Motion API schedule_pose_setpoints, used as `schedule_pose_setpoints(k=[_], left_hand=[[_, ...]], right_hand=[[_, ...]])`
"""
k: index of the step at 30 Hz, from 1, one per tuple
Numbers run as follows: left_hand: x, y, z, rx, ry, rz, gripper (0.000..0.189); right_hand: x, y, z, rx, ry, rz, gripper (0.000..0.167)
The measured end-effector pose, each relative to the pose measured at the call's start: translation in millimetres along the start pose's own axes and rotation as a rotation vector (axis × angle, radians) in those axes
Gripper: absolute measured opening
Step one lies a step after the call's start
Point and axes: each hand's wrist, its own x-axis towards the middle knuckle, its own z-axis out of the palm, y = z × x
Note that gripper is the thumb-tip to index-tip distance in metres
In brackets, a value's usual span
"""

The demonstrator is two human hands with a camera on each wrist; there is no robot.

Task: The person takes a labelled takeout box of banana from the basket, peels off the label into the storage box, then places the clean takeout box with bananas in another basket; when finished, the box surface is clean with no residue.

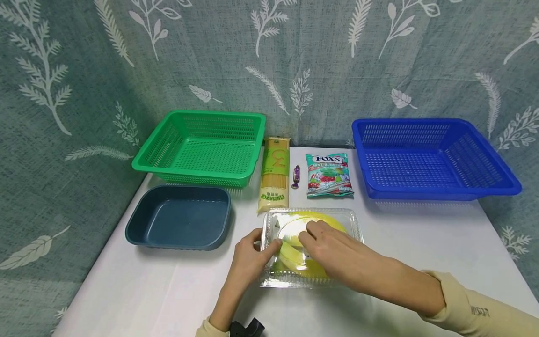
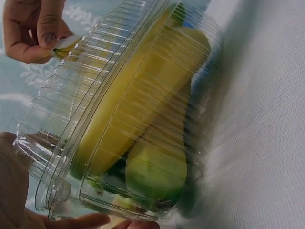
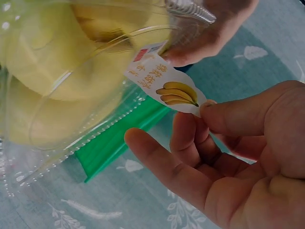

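A clear plastic clamshell box (image 1: 280, 282) with yellow bananas (image 1: 292, 256) inside sits on the white table, its lid down. My left hand (image 1: 248, 257) grips the box's left side, thumb on the lid and fingers along the side. Above the lid, my right hand (image 1: 337, 252) pinches the end of a white sticker label (image 3: 164, 78) between thumb and fingers. The label bears a banana picture and writing; its far end meets the lid in the right wrist view. The bananas' green ends show through the ribbed wall (image 2: 71, 81) in the left wrist view.
Behind the box lie a noodle packet (image 1: 275, 175), a purple-wrapped candy (image 1: 296, 177) and a Fox's candy bag (image 1: 330, 175). A green basket (image 1: 200, 177) and a dark blue-grey tub (image 1: 178, 241) stand left, a blue basket (image 1: 425, 191) right. A patterned curtain (image 1: 227, 61) closes the back.
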Motion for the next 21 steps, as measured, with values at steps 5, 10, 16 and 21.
schedule_pose_setpoints(k=[5, 10, 16, 21], left_hand=[[-0.3, 0.1, 0.2, -0.005, -0.002, 0.000, 0.054], [-0.6, 2.0, -0.4, -0.011, -0.003, -0.003, 0.054], [-1.2, 1.6, -1.4, -0.004, -0.002, -0.004, 0.057], [-2.4, 2.6, -1.7, -0.005, -0.005, -0.003, 0.059]], right_hand=[[-2.4, -2.7, -0.6, -0.026, 0.035, -0.016, 0.021], [-4.7, -4.8, -0.9, -0.033, 0.061, -0.013, 0.021], [-4.5, -6.3, -1.9, -0.023, 0.062, -0.011, 0.020], [-7.1, -8.9, -3.7, -0.034, 0.055, -0.009, 0.022]])
